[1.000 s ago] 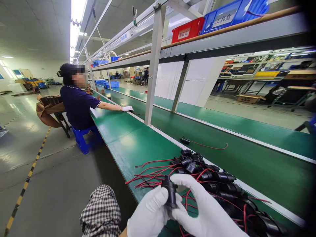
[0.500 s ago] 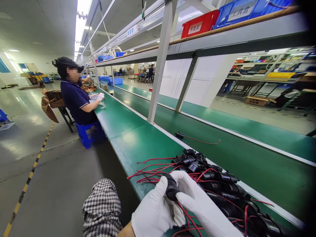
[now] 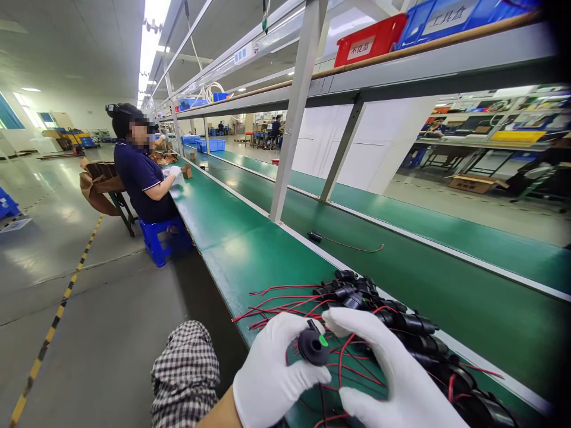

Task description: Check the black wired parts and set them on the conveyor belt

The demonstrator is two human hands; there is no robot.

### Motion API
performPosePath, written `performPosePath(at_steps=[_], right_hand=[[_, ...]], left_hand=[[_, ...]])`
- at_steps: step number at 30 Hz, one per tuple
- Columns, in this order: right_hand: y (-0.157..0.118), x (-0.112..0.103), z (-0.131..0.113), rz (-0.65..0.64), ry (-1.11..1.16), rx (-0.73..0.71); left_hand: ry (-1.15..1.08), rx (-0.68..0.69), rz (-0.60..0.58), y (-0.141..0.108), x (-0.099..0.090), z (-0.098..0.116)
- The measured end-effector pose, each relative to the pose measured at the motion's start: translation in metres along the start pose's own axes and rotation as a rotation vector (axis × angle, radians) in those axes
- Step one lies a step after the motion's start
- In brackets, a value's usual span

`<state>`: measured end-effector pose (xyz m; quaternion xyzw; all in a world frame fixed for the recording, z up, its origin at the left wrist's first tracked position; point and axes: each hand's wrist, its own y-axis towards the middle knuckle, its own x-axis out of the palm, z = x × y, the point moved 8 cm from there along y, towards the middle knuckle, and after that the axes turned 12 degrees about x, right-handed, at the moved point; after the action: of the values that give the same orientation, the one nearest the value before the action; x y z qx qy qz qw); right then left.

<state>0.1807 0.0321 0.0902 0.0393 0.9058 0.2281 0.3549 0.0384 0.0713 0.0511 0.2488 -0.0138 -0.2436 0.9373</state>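
Observation:
In my gloved left hand (image 3: 279,365) is a small black pump (image 3: 314,351), pinched between thumb and fingers. Its round end faces me, showing a short spout and a bright green spot. My gloved right hand (image 3: 392,371) is just to the right, thumb and fingers spread, with nothing between them. Under and behind both hands, red and black wires (image 3: 352,371) trail over the green bench. A pile of similar black pumps (image 3: 413,323) lies to the right, partly hidden by my right hand.
A single wired pump (image 3: 314,236) lies on the green conveyor belt (image 3: 401,261) beyond the bench's pale rail. A white post (image 3: 294,119) rises from that rail. Red (image 3: 375,40) and blue (image 3: 439,22) bins sit on the shelf overhead. A co-worker (image 3: 138,166) sits farther along the bench.
My right hand has let go of the pump and opened. The pump, still in my left hand, has turned so its green-marked end shows. The lone pump on the belt has shifted left.

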Motion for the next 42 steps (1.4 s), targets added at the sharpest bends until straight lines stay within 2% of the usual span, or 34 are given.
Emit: performPosePath(at_steps=[4, 12, 15, 20, 22, 24, 26, 29, 31, 35, 38, 40, 42], right_hand=[[-0.002, -0.003, -0.005, 0.025, -0.052, 0.002], [-0.008, 0.01, -0.015, 0.003, -0.14, -0.065], [-0.002, 0.01, -0.002, -0.028, 0.005, 0.071], [0.007, 0.019, 0.031, -0.164, 0.517, 0.442], [0.007, 0.026, 0.035, -0.217, 0.595, 0.543], [0.006, 0.029, 0.032, -0.242, 0.629, 0.579], [0.007, 0.031, 0.027, -0.258, 0.648, 0.576], [0.007, 0.036, 0.022, -0.326, 0.659, 0.539], [0.005, 0.041, 0.025, -0.371, 0.659, 0.531], [0.001, 0.043, 0.036, -0.343, 0.684, 0.559], [0.001, 0.044, 0.037, -0.332, 0.705, 0.558], [0.002, 0.046, 0.036, -0.34, 0.721, 0.561], [0.004, 0.047, 0.034, -0.343, 0.74, 0.577]], left_hand=[[0.071, 0.155, -0.084, 0.0, 0.007, 0.007], [0.271, 0.264, -0.138, -0.005, 0.011, 0.006], [0.358, 0.231, -0.093, -0.006, 0.013, 0.004], [0.539, 0.225, 0.12, -0.014, 0.01, 0.002], [0.619, 0.212, 0.183, -0.016, 0.006, 0.003], [0.598, 0.143, 0.189, -0.015, 0.002, 0.001], [0.437, 0.026, 0.152, -0.011, 0.001, -0.004], [0.015, -0.161, 0.104, -0.01, 0.007, -0.014], [-0.212, -0.238, 0.098, -0.013, 0.014, -0.02], [-0.552, -0.317, 0.066, -0.022, 0.036, -0.038], [-0.983, -0.393, 0.07, -0.027, 0.057, -0.049], [-1.257, -0.424, 0.028, -0.026, 0.069, -0.044], [-1.427, -0.433, -0.037, -0.025, 0.076, -0.034]])
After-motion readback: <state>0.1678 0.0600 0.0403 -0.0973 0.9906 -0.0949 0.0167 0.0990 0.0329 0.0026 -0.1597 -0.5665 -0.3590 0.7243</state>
